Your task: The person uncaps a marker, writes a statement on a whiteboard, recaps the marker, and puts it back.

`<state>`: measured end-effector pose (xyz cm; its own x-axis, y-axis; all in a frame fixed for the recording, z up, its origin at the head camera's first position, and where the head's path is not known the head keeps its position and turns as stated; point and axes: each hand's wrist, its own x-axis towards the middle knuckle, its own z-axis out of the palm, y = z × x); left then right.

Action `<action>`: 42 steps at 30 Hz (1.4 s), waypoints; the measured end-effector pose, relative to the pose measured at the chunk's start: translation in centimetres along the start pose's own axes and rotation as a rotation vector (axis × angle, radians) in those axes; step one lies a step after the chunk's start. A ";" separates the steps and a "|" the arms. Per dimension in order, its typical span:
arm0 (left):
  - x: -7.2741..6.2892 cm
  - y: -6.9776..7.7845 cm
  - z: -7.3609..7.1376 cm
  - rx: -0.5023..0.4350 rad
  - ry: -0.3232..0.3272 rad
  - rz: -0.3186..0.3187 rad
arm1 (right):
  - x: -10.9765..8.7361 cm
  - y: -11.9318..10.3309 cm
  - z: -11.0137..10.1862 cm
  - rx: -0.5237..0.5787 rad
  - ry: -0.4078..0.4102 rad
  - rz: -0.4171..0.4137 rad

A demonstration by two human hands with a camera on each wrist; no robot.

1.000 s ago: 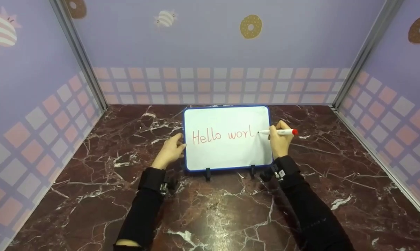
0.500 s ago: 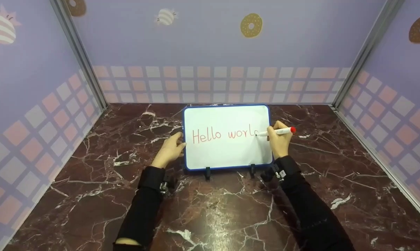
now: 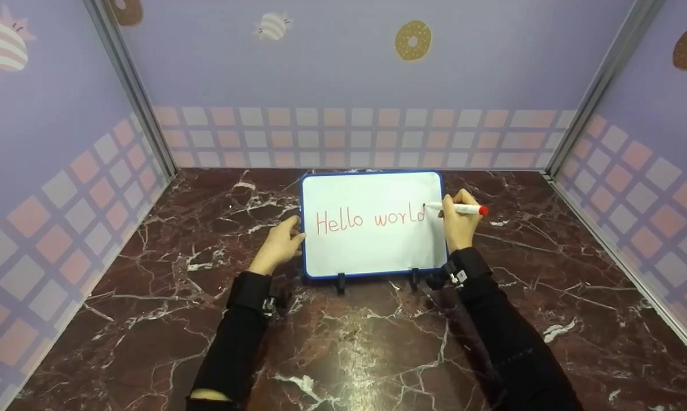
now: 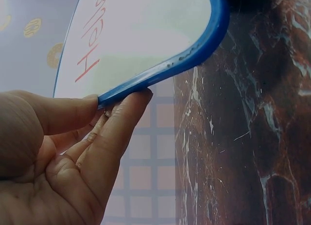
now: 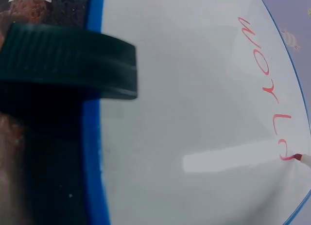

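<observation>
A whiteboard [image 3: 372, 251] with a blue frame leans back on a black stand, bearing "Hello world" in red handwriting. My left hand [image 3: 278, 242] pinches its left edge, the thumb [image 4: 68, 113] in front and fingers behind, as the left wrist view shows. My right hand [image 3: 460, 228] grips a white marker [image 3: 463, 209] with a red end, holding it nearly level over the board's right side. Its tip is at the last letter in the head view. In the right wrist view the red marker tip [image 5: 297, 157] meets that letter's round stroke; the right hand itself is out of that frame.
Two black stand feet [image 3: 341, 283] jut out under the board's lower edge; one stand hook [image 5: 68, 60] looms large in the right wrist view. The dark red marbled table [image 3: 343, 354] is enclosed by patterned lilac walls [image 3: 332, 68] at the back and both sides.
The right hand has moved the marker first slightly left and down, then up and right. Red strokes of a "d" have appeared after "worl". The left hand stays on the board's edge.
</observation>
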<state>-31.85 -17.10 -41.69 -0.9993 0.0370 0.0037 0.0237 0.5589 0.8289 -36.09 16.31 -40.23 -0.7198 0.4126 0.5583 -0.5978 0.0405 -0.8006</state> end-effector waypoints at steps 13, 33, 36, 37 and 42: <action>-0.1 0.2 -0.1 0.003 -0.016 -0.008 | 0.0 0.0 -0.2 0.012 -0.014 0.010; -0.2 0.2 -0.1 0.001 -0.014 -0.006 | -0.3 -0.4 -1.4 -0.047 0.025 0.015; -0.2 0.3 -0.1 0.004 -0.015 -0.006 | 0.0 -0.2 -1.6 0.037 0.049 0.053; -0.2 0.3 -0.1 0.007 -0.014 -0.006 | 0.1 -0.1 -1.6 0.051 0.052 0.056; -0.2 0.4 0.0 0.011 -0.007 -0.014 | 0.4 0.2 -1.6 0.080 0.042 0.053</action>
<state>-31.66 -16.92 -41.36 -0.9993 0.0344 -0.0118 0.0099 0.5682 0.8228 -35.95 17.97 -40.49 -0.7364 0.4502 0.5050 -0.5872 -0.0547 -0.8076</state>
